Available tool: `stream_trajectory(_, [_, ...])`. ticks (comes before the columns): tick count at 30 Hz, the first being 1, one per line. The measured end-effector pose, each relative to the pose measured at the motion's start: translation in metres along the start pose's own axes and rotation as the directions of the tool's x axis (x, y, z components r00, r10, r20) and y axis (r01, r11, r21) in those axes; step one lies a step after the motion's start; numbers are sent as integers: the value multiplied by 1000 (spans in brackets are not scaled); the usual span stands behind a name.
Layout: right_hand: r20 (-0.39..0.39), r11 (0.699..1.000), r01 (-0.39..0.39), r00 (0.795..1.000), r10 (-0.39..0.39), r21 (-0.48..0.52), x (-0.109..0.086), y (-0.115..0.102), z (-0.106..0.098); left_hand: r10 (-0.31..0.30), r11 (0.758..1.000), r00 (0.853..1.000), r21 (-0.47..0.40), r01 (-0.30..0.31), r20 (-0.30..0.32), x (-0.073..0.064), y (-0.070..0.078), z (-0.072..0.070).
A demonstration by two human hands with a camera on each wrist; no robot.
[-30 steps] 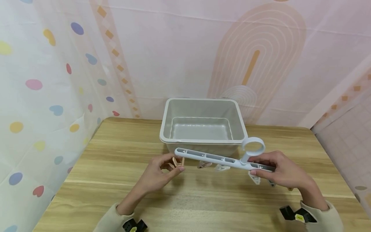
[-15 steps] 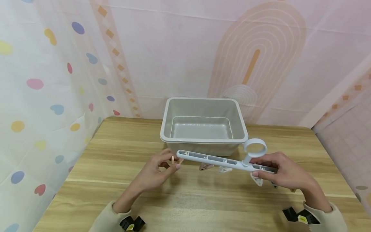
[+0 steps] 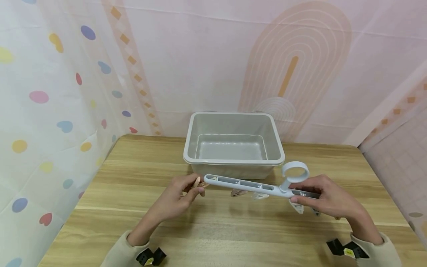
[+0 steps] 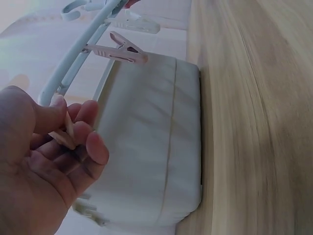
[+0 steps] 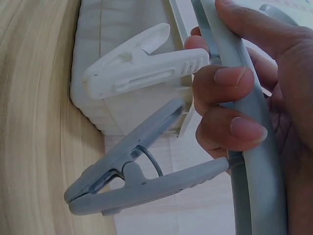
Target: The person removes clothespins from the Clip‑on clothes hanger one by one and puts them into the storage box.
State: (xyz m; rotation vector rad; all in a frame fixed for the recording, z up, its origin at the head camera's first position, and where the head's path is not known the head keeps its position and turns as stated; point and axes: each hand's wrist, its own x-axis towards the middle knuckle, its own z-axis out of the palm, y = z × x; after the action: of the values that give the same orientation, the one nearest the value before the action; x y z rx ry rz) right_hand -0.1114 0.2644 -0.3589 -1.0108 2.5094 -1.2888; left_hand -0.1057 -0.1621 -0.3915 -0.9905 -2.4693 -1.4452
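Observation:
In the head view my right hand [image 3: 328, 196] grips a pale blue clip hanger [image 3: 247, 184] by its right half, holding it above the table. Its hook ring [image 3: 296, 171] points up. My left hand [image 3: 175, 196] is at the bar's left end, pinching a peach clothes peg [image 4: 62, 137] between thumb and fingers, which partly cover it. Further along the bar hang a pinkish peg [image 4: 120, 53] and a white one. Beside my right fingers, the right wrist view has a white peg [image 5: 146, 71] and a grey-blue peg [image 5: 181, 183] hanging from the bar.
A grey plastic bin [image 3: 233, 162] stands at the back of the wooden table [image 3: 213, 237], just behind the hanger. Patterned curtains [image 3: 200, 55] rise along the back and sides.
The peach peg has turned in my left fingers, and that hand has shifted slightly left. The hanger and right hand have moved a little right and toward me.

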Motion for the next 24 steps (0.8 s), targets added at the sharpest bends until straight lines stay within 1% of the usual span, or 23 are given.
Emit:
stream_trajectory(2, [-5, 1000, 8, 1000, -8, 0, -1, 1, 0, 35, 999, 999, 37, -34, -16, 1, 0, 1])
stream_trajectory(5, [-9, 999, 28, 1000, -28, -16, -2, 2, 0, 63, 996, 997, 68, -61, -36, 1, 0, 2])
stream_trajectory(7, [-5, 997, 65, 998, -65, -29, -2, 4, 0, 69, 995, 997, 73, -66, -44, 1, -1, 2])
stream_trajectory(9, [-1, 992, 116, 993, -116, -44, -2, 7, 1, 62, 996, 997, 63, -59, -48, 1, -1, 3])
stream_trajectory(12, [2, 981, 188, 982, -188, -54, -1, 11, 2, 30, 999, 998, 18, -29, -49, 0, -1, 5])
stream_trajectory(16, [-1, 970, 236, 972, -237, -54, -1, 15, 3, -25, 998, 999, -65, 22, -47, -2, 0, 7])
stream_trajectory(18, [-4, 968, 246, 969, -246, -53, -1, 17, 4, -53, 994, 998, -99, 48, -43, -2, 0, 8])
stream_trajectory(21, [-8, 967, 252, 968, -252, -49, -1, 18, 4, -107, 982, 994, -162, 101, -27, -2, 0, 10])
stream_trajectory(24, [-14, 974, 223, 975, -224, -30, -3, 16, 5, -145, 967, 989, -214, 141, -4, -3, 0, 11])
